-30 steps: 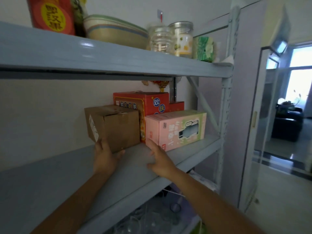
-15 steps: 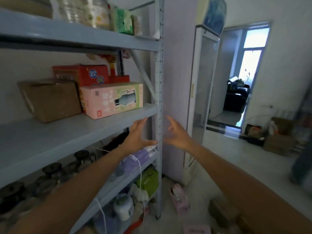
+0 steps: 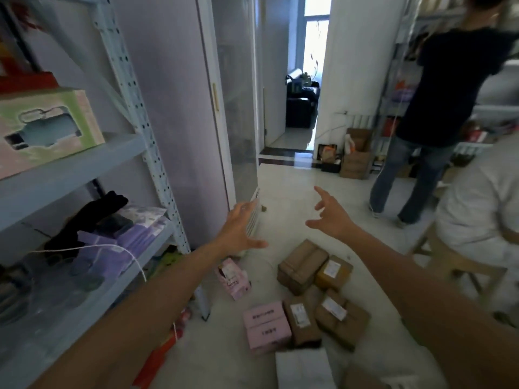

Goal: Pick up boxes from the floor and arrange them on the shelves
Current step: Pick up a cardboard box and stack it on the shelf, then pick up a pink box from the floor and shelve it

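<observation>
Brown cardboard boxes (image 3: 302, 265) with white shipping labels lie in a loose cluster on the pale tiled floor (image 3: 295, 197), mixed with smooth pink cartons: a flat pink box (image 3: 266, 327) touching the brown ones, and a smaller pink box (image 3: 233, 279) tilted just beside the shelf's foot. Both bare hands hang above them, holding nothing. The left hand (image 3: 238, 228) is spread flat, fingers apart; the right hand (image 3: 331, 214) is cupped, fingers curled and spread. On the left stands a grey-blue metal shelf (image 3: 70, 167) with a perforated upright; a pink-and-green carton (image 3: 45, 127) with a cut-out window sits on its board. Below lie purple packets (image 3: 134, 234) and a dark cloth (image 3: 92, 217). A person in jeans (image 3: 421, 164) stands at the far shelves.
</observation>
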